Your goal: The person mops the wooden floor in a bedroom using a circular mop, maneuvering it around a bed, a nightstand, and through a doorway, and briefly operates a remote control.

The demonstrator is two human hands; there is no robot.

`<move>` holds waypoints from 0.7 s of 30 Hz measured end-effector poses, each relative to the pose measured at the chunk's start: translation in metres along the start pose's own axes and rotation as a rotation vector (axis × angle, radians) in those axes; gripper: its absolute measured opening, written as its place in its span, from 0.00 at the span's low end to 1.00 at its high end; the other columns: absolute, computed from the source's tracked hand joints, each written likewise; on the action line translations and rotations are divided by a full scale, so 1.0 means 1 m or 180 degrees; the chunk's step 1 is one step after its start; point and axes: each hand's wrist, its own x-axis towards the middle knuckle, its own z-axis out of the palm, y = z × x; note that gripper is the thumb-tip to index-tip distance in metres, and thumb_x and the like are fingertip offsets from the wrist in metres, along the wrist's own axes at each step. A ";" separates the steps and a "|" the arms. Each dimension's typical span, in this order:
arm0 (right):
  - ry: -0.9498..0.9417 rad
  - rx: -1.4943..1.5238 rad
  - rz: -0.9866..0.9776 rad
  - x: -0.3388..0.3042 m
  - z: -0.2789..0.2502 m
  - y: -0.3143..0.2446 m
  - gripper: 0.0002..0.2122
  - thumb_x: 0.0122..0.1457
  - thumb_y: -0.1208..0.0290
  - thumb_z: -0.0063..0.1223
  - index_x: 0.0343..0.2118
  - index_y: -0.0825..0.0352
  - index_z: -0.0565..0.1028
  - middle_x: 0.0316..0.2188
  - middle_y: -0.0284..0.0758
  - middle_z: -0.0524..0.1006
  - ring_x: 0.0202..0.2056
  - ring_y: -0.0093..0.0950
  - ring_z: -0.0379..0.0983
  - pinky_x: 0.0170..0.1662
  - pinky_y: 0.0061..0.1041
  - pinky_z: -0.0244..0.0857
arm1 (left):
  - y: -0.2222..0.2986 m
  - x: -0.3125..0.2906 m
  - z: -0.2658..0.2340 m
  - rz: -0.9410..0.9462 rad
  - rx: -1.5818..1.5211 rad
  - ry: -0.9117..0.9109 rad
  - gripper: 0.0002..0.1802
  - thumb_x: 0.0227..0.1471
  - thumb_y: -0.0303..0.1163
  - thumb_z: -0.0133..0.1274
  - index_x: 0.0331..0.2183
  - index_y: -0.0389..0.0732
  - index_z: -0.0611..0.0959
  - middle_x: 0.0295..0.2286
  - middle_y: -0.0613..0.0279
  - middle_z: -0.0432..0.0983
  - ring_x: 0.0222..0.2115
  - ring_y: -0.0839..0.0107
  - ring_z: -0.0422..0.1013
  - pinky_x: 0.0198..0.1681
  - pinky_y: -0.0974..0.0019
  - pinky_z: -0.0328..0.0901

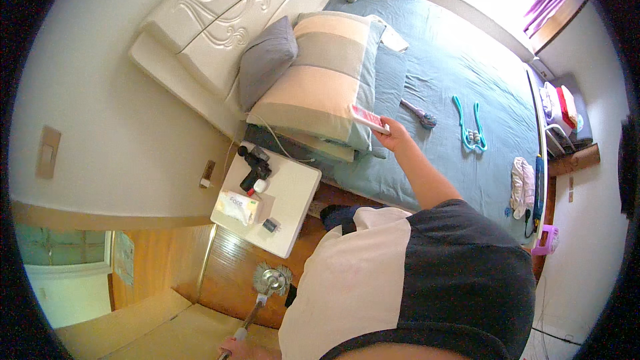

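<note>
Over the near edge of the bed, my right hand [395,136] holds a flat, slim rectangular thing [369,119], white with a pink-red face; its exact kind is too small to tell. It is beside the corner of a striped pillow [327,60]. Low on the left, my left hand [235,347] is wrapped round the pole of a long-handled round brush [272,280]. The grey bristled head of that brush is down by the wooden floor, beside the nightstand. A purple hairbrush [420,115] lies on the bed just beyond my right hand.
A white nightstand [293,187] carries a tissue pack [239,207], a black device [255,167] and a charger [271,225]. On the blue bed sheet [433,33] lie a teal roller massager [471,137] and a pale bundled cloth [522,187]. A grey cushion [268,63] leans on the headboard.
</note>
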 end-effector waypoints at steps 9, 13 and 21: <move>-0.1231 0.0108 0.0587 0.010 0.040 0.024 0.17 0.57 0.71 0.37 0.45 0.76 0.59 0.43 0.50 0.66 0.44 0.43 0.66 0.40 0.33 0.69 | 0.009 0.001 -0.009 0.0026 0.0019 0.0068 0.12 0.46 0.27 0.47 0.17 0.41 0.62 0.12 0.68 0.54 0.13 0.77 0.53 0.17 0.72 0.50; -0.1629 -0.0434 0.0101 -0.010 0.066 0.037 0.17 0.53 0.75 0.44 0.46 0.74 0.60 0.42 0.45 0.67 0.43 0.40 0.67 0.41 0.34 0.68 | 0.014 0.002 -0.009 0.0046 0.0023 0.0098 0.12 0.46 0.27 0.47 0.18 0.41 0.62 0.11 0.67 0.54 0.13 0.76 0.53 0.17 0.72 0.50; -0.2851 -0.1159 0.0175 -0.041 0.094 0.032 0.19 0.48 0.79 0.51 0.45 0.70 0.62 0.39 0.39 0.70 0.41 0.34 0.68 0.42 0.32 0.67 | 0.025 0.001 -0.004 0.0085 0.0040 0.0095 0.12 0.46 0.26 0.48 0.18 0.41 0.63 0.11 0.67 0.54 0.12 0.76 0.53 0.16 0.72 0.50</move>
